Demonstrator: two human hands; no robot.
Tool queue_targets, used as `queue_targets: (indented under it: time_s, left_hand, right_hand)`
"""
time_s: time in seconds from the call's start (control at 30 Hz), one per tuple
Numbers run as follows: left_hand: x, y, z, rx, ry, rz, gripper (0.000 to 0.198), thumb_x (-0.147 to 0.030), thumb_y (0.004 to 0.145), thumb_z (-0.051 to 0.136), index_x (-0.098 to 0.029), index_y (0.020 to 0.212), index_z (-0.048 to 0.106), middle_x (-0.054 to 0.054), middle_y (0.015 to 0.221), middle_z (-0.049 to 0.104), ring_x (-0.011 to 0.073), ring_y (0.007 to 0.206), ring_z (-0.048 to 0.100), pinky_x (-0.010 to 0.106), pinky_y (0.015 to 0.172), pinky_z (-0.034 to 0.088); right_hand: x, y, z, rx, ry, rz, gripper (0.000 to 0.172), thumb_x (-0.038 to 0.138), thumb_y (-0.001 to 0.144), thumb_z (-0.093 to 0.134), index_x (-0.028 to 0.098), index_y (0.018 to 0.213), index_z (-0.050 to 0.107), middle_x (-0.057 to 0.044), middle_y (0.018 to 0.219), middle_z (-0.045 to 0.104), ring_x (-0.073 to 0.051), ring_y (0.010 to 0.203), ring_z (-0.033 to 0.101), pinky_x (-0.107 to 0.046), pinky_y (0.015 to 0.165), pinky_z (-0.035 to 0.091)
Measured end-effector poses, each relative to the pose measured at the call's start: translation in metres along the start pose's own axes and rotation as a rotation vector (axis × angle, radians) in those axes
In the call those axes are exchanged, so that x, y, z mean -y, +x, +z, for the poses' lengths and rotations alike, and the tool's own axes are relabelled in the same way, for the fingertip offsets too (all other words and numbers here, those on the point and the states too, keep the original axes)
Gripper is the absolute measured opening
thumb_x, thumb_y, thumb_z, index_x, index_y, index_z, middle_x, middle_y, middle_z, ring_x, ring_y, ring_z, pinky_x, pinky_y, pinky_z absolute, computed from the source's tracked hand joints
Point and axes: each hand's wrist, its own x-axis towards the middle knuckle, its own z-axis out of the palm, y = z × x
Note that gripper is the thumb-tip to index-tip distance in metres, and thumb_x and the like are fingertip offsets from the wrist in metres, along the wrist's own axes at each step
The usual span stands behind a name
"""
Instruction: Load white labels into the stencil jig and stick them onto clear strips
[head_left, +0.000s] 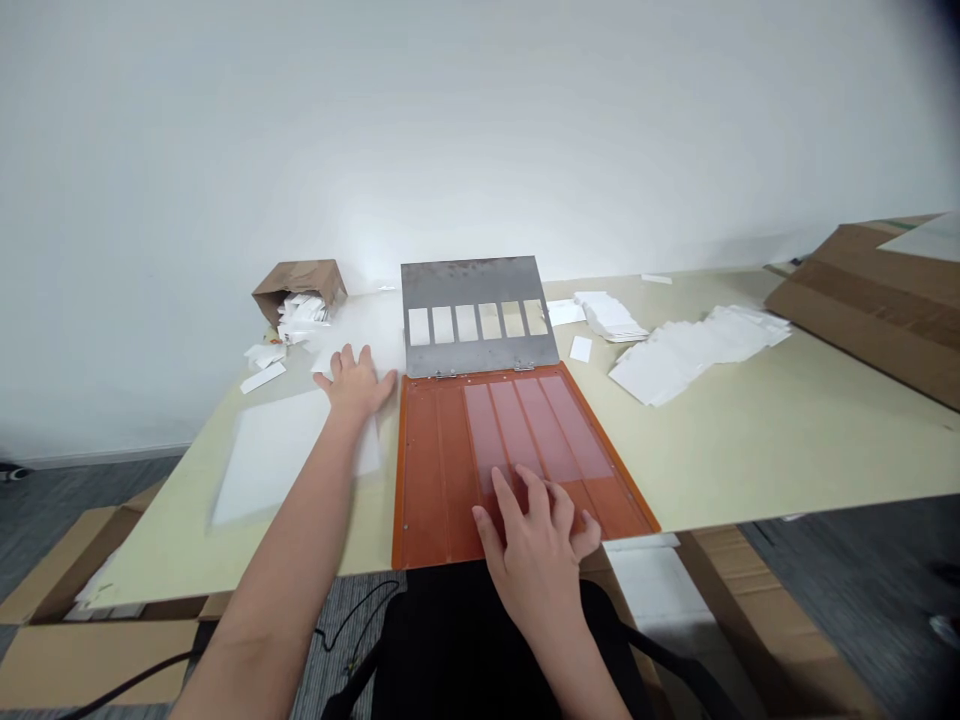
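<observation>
Floor, far left: an open carton (105, 662) stood partly under the left edge of the tabletop (750, 440). Above it, a translucent sheet (262, 460) lay flat, short of the near edge. At the back left, a small brown box (319, 275) lay on its side, white papers (304, 310) bunched at its mouth; a white strip (263, 377) lay just in front.

The left hand (351, 388) was palm down, fingers spread, grasping nothing, over white sheets just beside the orange board (426, 470). A narrow band of tabletop separated the board from the translucent sheet. The board sat mid-table, its near edge about level with the table's. Its grey lid (472, 282) was hinged back, bearing six pale cards (466, 322) in a row.

Pinkish film (547, 420) covered the board's right and rear part; one piece or several could not be told. The right hand (538, 550) was loosely curved and unclenched over the film's near end; contact could not be told.

Right of the lid: a small white card (580, 349), then fanned papers (697, 345). A broad stretch of tabletop ran in front of these, bounded by a large brown box (862, 300).
</observation>
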Motion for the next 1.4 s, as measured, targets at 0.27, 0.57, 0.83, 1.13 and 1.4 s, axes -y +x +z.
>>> queue_targets:
  time_s: [0.27,0.57,0.83,1.13,1.4]
  left_hand:
    - [-0.001,0.002,-0.001,0.032,0.031,0.025,0.044,-0.039,0.098,0.030,-0.021,0.117,0.066,0.019,0.127,0.060,0.0373,0.118,0.053,0.062,0.100,0.034]
    - [-0.003,0.000,-0.002,-0.001,0.026,0.041,0.043,-0.030,0.096,0.035,-0.020,0.131,0.059,0.021,0.137,0.053,0.0386,0.125,0.048,0.063,0.101,0.033]
    - [-0.004,-0.002,-0.003,0.042,-0.029,0.045,0.057,-0.048,0.100,0.028,-0.024,0.151,0.038,0.015,0.160,0.034,0.0372,0.146,0.028,0.071,0.111,0.019]
    - [0.006,-0.031,-0.056,0.069,-0.054,-0.048,0.053,-0.052,0.094,0.040,-0.027,0.139,0.055,0.014,0.151,0.048,0.0394,0.132,0.049,0.072,0.109,0.025]
    - [0.031,-0.122,-0.062,0.310,0.015,-0.257,0.078,-0.067,0.091,0.034,-0.019,0.153,0.039,0.019,0.162,0.029,0.0469,0.142,0.036,0.072,0.107,0.028]
  right_hand:
    - [-0.005,0.000,0.004,-0.006,0.004,-0.024,0.038,0.047,0.099,0.046,0.025,0.120,0.069,-0.012,0.132,0.063,-0.034,0.118,0.048,-0.060,0.099,0.024]
    - [-0.022,0.000,0.009,-0.022,-0.032,0.036,0.046,0.052,0.099,0.041,0.023,0.124,0.066,-0.015,0.136,0.058,-0.036,0.119,0.046,-0.060,0.095,0.025]
    - [-0.025,0.000,0.011,-0.005,-0.036,0.034,0.050,0.054,0.099,0.037,0.022,0.124,0.067,-0.016,0.136,0.058,-0.036,0.119,0.045,-0.059,0.094,0.026]
    - [-0.018,0.000,0.003,0.019,0.003,-0.049,0.035,0.048,0.098,0.048,0.034,0.123,0.069,-0.012,0.135,0.059,-0.035,0.120,0.044,-0.063,0.098,0.022]
    - [-0.016,-0.006,0.005,0.025,0.043,-0.016,0.035,0.048,0.097,0.050,0.034,0.123,0.069,-0.012,0.137,0.058,-0.035,0.120,0.045,-0.062,0.097,0.026]
